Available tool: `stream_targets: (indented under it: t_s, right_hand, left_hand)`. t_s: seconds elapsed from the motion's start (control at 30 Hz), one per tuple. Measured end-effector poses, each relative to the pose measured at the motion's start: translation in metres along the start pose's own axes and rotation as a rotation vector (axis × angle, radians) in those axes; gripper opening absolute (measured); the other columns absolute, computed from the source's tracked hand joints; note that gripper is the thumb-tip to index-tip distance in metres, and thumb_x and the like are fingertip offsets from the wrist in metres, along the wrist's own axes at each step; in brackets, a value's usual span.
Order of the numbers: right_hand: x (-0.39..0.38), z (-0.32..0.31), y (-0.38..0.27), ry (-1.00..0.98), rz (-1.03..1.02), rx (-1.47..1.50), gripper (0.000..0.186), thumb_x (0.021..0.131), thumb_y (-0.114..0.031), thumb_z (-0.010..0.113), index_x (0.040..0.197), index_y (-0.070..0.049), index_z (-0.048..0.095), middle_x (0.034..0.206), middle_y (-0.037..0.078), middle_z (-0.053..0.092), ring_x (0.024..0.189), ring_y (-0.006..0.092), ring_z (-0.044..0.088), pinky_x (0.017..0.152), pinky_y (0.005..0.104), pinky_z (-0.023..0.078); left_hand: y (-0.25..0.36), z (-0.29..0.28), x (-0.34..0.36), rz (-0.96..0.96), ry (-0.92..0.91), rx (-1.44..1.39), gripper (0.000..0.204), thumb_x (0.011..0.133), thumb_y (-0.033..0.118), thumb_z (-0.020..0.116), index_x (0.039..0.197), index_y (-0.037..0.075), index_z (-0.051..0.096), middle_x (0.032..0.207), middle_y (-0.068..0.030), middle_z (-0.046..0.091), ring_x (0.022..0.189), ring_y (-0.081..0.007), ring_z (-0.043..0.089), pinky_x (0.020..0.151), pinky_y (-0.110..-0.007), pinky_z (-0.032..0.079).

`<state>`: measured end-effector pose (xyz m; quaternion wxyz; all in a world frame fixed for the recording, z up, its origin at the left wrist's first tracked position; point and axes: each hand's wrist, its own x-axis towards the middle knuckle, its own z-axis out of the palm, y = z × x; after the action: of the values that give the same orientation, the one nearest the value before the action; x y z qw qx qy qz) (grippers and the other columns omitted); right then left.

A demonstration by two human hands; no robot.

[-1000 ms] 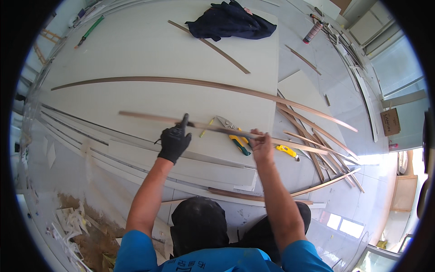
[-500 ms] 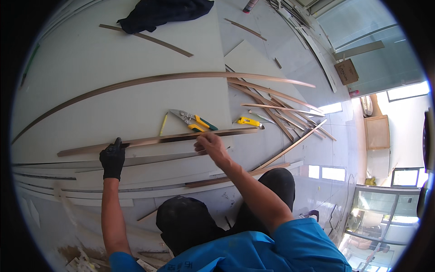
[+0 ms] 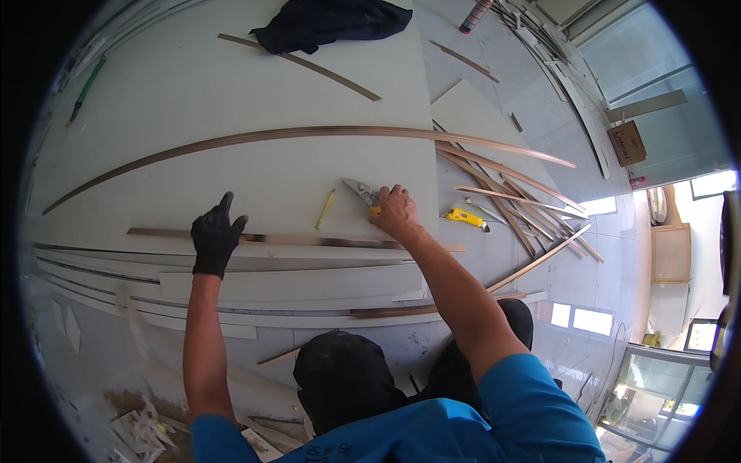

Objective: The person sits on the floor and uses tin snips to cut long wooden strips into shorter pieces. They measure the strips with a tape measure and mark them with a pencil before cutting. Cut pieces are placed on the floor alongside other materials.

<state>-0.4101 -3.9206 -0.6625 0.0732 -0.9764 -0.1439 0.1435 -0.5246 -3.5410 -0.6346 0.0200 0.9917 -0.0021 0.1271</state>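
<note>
My right hand (image 3: 396, 210), bare, has its fingers wrapped round the handles of a pair of tin snips (image 3: 360, 188) lying on the white board. The metal blades stick out to the left; the handles are mostly hidden under my palm. My left hand (image 3: 214, 238) wears a black glove and holds nothing. Its index finger points away from me and its thumb is spread, just over a thin brown metallic trim strip (image 3: 285, 240) that runs left to right along the board's near side. A yellow pencil (image 3: 326, 208) rests left of the snips.
A yellow utility knife (image 3: 466, 218) and a pile of brown strips (image 3: 525, 204) lie to the right. One long strip (image 3: 301, 133) curves across the white board (image 3: 193, 166). Dark cloth (image 3: 332, 25) lies at the far side. White panels (image 3: 293, 284) are stacked near my knees.
My right hand has moved from beside the trim strip onto the snips' handles. My left hand has loosened from the strip, its fingers spreading. The whole view has shifted slightly.
</note>
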Motion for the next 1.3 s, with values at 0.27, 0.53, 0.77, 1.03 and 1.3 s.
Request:
stream_targets:
  t_s: [0.27, 0.53, 0.77, 1.03, 1.3]
  right_hand:
    - [-0.035, -0.155, 0.106, 0.399, -0.077, 0.64, 0.045, 0.09, -0.032, 0.061, 0.119, 0.002, 0.052, 0.096, 0.018, 0.062, 0.088, 0.0289, 0.061, 0.077, 0.0412, 0.053]
    - [-0.194, -0.185, 0.17, 0.36, 0.283, 1.408, 0.051, 0.095, -0.027, 0.057, 0.135, 0.003, 0.047, 0.107, 0.014, 0.06, 0.092, 0.0173, 0.061, 0.083, 0.0328, 0.053]
    - [-0.193, -0.177, 0.114, 0.071, 0.062, 1.515, 0.035, 0.095, -0.016, 0.06, 0.124, -0.002, 0.047, 0.097, 0.009, 0.063, 0.087, 0.0154, 0.064, 0.077, 0.0318, 0.054]
    - [-0.186, -0.172, 0.127, 0.176, 0.213, 1.248, 0.034, 0.092, -0.02, 0.066, 0.115, -0.003, 0.049, 0.09, 0.014, 0.061, 0.082, 0.0201, 0.062, 0.072, 0.033, 0.051]
    - [-0.187, -0.141, 0.151, 0.683, 0.0, 0.874, 0.023, 0.097, -0.019, 0.058, 0.104, 0.0, 0.047, 0.077, 0.021, 0.057, 0.066, 0.0365, 0.055, 0.06, 0.0419, 0.046]
  left_hand:
    - [0.041, 0.071, 0.073, 0.126, -0.004, 0.036, 0.058, 0.083, 0.043, 0.07, 0.128, 0.009, 0.058, 0.098, -0.0095, 0.063, 0.092, -0.0271, 0.06, 0.08, -0.043, 0.046]
    - [0.234, 0.044, 0.047, 0.565, -0.009, -0.563, 0.054, 0.079, 0.047, 0.073, 0.119, 0.012, 0.064, 0.104, -0.009, 0.066, 0.101, -0.0274, 0.062, 0.09, -0.043, 0.047]
    - [0.404, -0.077, 0.08, 0.056, -0.99, -1.985, 0.039, 0.098, 0.033, 0.059, 0.124, 0.005, 0.057, 0.095, 0.0014, 0.061, 0.079, -0.0059, 0.052, 0.069, -0.023, 0.045]
    - [0.427, -0.068, 0.081, -0.024, -0.396, -1.664, 0.029, 0.102, 0.032, 0.051, 0.1, 0.005, 0.063, 0.086, -0.0021, 0.063, 0.079, -0.0099, 0.058, 0.073, -0.026, 0.049]
    - [0.501, -0.039, 0.044, -0.29, -0.15, -1.615, 0.018, 0.098, 0.016, 0.056, 0.112, 0.004, 0.058, 0.093, -0.0072, 0.063, 0.082, -0.021, 0.063, 0.074, -0.033, 0.051]
